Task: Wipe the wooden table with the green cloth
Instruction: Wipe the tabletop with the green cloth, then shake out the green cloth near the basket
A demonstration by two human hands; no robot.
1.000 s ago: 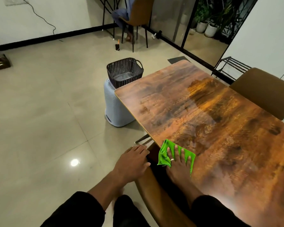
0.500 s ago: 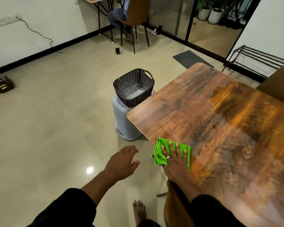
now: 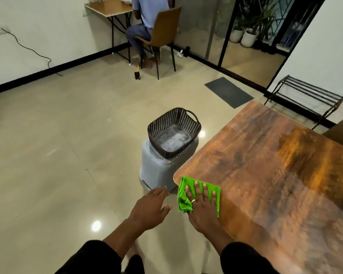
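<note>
The green cloth (image 3: 188,185) lies at the near left corner of the wooden table (image 3: 275,171), partly hanging over the left edge. My right hand (image 3: 201,204) presses flat on the cloth with fingers spread and straight. My left hand (image 3: 150,209) hovers in the air to the left of the table edge, fingers relaxed, holding nothing.
A dark woven basket (image 3: 173,132) sits on a grey ribbed bin (image 3: 156,171) just beyond the table's corner. A person sits on a chair (image 3: 162,34) at a small desk far back. A dark mat (image 3: 229,91) and a metal rack (image 3: 307,97) lie behind the table.
My right hand has slid the cloth along the table's left edge toward its far corner. My left hand moved along beside it, off the chair back. The view has tilted up.
</note>
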